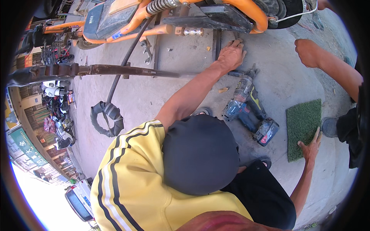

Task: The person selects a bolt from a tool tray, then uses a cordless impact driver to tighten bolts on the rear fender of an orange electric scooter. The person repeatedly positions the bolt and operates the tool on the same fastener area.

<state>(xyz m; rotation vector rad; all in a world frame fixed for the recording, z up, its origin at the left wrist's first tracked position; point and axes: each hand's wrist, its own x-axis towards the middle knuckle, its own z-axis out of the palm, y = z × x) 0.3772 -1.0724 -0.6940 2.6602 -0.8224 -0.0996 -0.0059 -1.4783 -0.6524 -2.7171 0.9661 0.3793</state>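
My left arm, in a yellow striped sleeve, stretches forward to the ground below an orange bike frame (252, 15). There my left hand (231, 54) rests knuckles up, fingers apart, beside a dark metal bar (217, 44); what lies under its palm is hidden. To the right, my right hand (310, 147) touches the edge of a green artificial-turf mat (304, 123), thumb and fingers spread. Between both hands lie a cordless power tool (243, 111) with a blue-and-red battery and a yellow-and-black tool (254, 102) against it. My dark-trousered knee (200, 154) covers the middle.
Another person's closed hand (308, 52) hangs at the right, with their shoe (329, 127) beside the mat. A long rusty bar (104, 69) crosses at the left, near a black wrapped ring (108, 119) and a metal clamp-like piece (146, 51). Parked scooters (63, 131) stand farther left.
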